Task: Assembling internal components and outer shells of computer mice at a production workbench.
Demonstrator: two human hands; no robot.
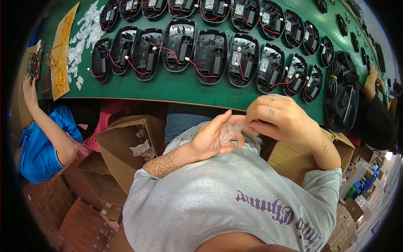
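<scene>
In front of my chest, my left hand (216, 136) is cupped, palm up, around a small pile of clear plastic pieces (227, 133). Above its fingertips, my right hand (279, 117) bends its fingers into a pinch. Whatever those fingers hold is hidden behind the hand. Beyond both hands, black oval plastic housings (210, 56) lie open side up in rows on the green table (168, 90). Each has a dark cylinder inside, and most show red wires with white connectors. Some housings hold a clear piece like those in my palm.
Loose clear pieces (77, 54) are heaped at the table's left, beside a board of yellow bits (63, 59). A co-worker's arm (52, 126) reaches in there. Black cables and housings (342, 88) are piled at the right. Cardboard boxes (121, 151) stand below the edge.
</scene>
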